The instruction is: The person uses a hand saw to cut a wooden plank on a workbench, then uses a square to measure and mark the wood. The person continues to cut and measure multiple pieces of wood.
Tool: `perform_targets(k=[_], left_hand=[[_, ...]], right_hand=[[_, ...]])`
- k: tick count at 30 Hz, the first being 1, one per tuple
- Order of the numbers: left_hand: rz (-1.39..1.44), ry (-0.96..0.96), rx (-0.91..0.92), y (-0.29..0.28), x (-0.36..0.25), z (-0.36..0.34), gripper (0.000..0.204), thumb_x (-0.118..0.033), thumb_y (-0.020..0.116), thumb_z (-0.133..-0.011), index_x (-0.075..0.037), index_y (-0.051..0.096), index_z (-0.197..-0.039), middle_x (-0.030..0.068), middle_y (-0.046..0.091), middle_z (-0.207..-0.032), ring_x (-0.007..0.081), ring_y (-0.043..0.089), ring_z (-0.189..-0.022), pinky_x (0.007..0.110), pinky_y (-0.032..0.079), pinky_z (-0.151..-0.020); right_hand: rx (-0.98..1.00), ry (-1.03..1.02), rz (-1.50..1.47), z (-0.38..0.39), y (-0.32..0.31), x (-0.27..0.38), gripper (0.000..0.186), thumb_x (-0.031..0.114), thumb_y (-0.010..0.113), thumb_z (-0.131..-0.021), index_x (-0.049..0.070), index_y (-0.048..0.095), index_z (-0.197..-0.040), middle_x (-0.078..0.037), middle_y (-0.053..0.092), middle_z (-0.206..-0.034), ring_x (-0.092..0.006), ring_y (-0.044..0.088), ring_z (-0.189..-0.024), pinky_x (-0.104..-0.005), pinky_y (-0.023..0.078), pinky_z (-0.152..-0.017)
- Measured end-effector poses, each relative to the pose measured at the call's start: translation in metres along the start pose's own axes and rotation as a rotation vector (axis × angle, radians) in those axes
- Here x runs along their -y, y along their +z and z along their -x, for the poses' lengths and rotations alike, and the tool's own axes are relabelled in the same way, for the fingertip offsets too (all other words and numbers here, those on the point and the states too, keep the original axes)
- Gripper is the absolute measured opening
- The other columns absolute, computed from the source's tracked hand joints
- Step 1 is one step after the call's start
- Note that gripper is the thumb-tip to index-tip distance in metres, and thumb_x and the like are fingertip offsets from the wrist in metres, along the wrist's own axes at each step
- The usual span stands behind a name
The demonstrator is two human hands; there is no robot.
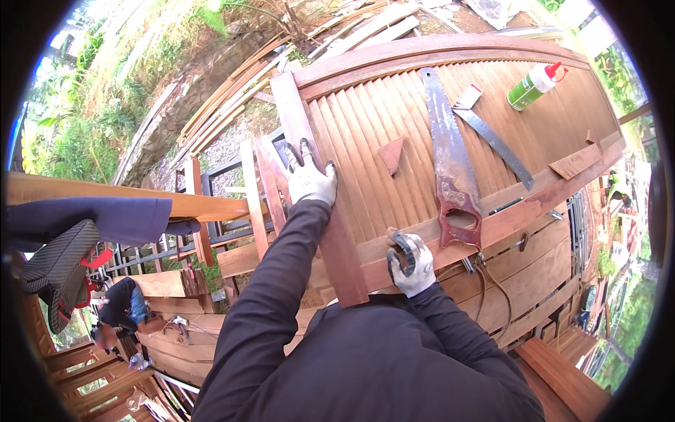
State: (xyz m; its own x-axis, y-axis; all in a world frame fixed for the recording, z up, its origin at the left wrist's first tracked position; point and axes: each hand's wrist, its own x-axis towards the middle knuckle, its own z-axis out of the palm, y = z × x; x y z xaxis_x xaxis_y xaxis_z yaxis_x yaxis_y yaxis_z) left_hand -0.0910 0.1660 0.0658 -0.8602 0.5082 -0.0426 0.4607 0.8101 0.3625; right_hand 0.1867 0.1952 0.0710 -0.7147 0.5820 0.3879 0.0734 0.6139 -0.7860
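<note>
My left hand (309, 179), in a white glove with dark fingertips, lies flat with its fingers spread on a reddish-brown wooden board (344, 260). This board runs along the left end of a slatted wooden panel (351, 133). At the panel's near edge, my gloved right hand (415, 266) has its fingers curled in; whatever they may hold is hidden. Right of it lies a handsaw (453, 155) with a red-brown handle. A triangular wood offcut (391, 155), a try square (496, 141) and a green-and-white bottle (531, 90) with a red cap also rest on the panel.
A thin wood scrap (575, 162) and a dark pen-like stick (506, 205) lie near the panel's right edge. A dark cap (62, 271) hangs at left, above a bent-over co-worker (126, 306). Long planks (235, 91) lie on the ground beyond.
</note>
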Motion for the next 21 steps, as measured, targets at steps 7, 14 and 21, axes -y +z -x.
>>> perform_targets(k=[7,14,21], left_hand=[[0.000,-0.026,-0.087,0.009,0.008,0.000,0.075,-0.045,0.056,-0.095,-0.017,0.026,-0.158,0.0238,0.013,-0.164,0.0421,0.024,-0.148,0.044,0.025,-0.121],[0.073,-0.057,-0.070,0.004,0.002,-0.001,0.060,-0.037,0.053,-0.098,-0.022,0.038,-0.154,0.0283,0.012,-0.162,0.0458,0.035,-0.142,0.043,0.032,-0.117],[0.126,-0.067,-0.176,0.008,0.011,-0.002,0.056,-0.030,0.051,-0.097,-0.021,0.044,-0.151,0.0256,0.026,-0.160,0.0433,0.043,-0.137,0.046,0.042,-0.109]], right_hand=[[-0.048,0.049,0.100,-0.038,-0.074,0.011,0.034,0.003,0.069,-0.082,0.004,0.066,-0.115,-0.015,0.067,-0.094,-0.0297,0.066,-0.088,-0.0380,0.053,-0.076],[-0.047,0.275,0.803,-0.124,-0.226,-0.167,0.043,0.017,0.063,-0.085,0.012,0.062,-0.128,-0.017,0.062,-0.127,-0.0369,0.054,-0.120,-0.0442,0.041,-0.107],[0.424,0.010,1.212,-0.248,-0.176,-0.189,0.057,0.016,0.056,-0.091,0.020,0.048,-0.147,-0.009,0.045,-0.152,-0.0323,0.037,-0.142,-0.0474,0.029,-0.116]])
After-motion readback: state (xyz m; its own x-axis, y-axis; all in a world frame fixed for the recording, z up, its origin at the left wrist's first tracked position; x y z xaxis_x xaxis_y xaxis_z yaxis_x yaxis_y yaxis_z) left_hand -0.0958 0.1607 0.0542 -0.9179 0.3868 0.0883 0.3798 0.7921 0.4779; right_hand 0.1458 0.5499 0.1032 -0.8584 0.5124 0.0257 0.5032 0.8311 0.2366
